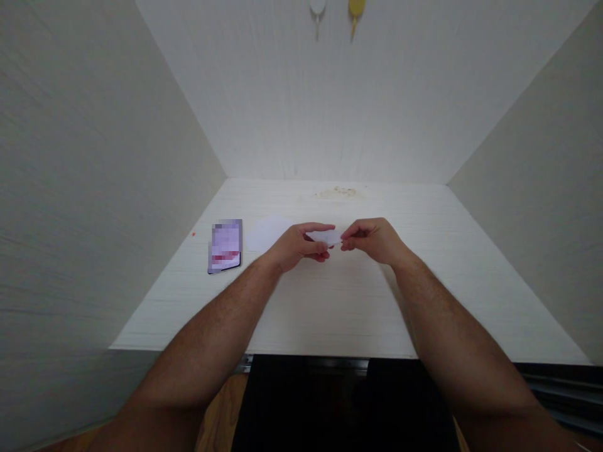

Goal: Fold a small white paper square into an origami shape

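Between my two hands, above the white tabletop, is a small piece of white paper (332,237). My left hand (304,243) grips it between thumb and fingers, the index finger stretched along its far side. The fingers of my right hand (370,238) pinch the paper's right end. Whether the paper is folded is too small to tell. On the table just left of my left hand lies a larger white sheet (266,232), partly covered by that hand.
A phone (226,245) with a lit, blurred screen lies at the left of the tabletop (330,314). A small red speck (193,234) is near the left edge. Walls enclose three sides. Two hooks, one white (317,7) and one yellow (357,9), are on the back wall.
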`<control>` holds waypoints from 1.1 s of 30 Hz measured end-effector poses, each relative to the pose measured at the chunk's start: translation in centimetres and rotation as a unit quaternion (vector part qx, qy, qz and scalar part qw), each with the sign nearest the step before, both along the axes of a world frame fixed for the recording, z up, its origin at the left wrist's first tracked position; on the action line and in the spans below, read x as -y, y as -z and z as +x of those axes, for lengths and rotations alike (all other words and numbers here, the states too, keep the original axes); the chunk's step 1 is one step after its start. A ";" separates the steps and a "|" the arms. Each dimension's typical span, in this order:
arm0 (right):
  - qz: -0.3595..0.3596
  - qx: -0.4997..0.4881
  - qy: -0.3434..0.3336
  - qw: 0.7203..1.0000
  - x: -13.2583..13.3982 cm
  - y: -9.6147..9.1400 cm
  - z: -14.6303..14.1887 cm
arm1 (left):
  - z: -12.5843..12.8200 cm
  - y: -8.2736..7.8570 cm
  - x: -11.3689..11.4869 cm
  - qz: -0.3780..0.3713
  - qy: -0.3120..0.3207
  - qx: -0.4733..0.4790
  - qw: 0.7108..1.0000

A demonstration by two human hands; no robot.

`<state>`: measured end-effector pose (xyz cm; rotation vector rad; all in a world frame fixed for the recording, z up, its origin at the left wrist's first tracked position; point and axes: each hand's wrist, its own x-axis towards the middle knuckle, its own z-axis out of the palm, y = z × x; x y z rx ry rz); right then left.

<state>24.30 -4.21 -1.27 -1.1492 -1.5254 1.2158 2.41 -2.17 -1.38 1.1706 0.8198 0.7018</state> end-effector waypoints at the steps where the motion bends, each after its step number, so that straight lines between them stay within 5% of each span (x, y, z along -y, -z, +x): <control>1: -0.010 0.006 -0.001 1.000 0.0 0.0 0.0 | 0.0 0.1 0.0 0.003 -0.006 -0.003 1.000; 33: 0.048 0.017 0.059 0.997 0.0 0.7 -0.5 | 0.5 0.8 -0.2 0.025 -0.049 0.050 0.997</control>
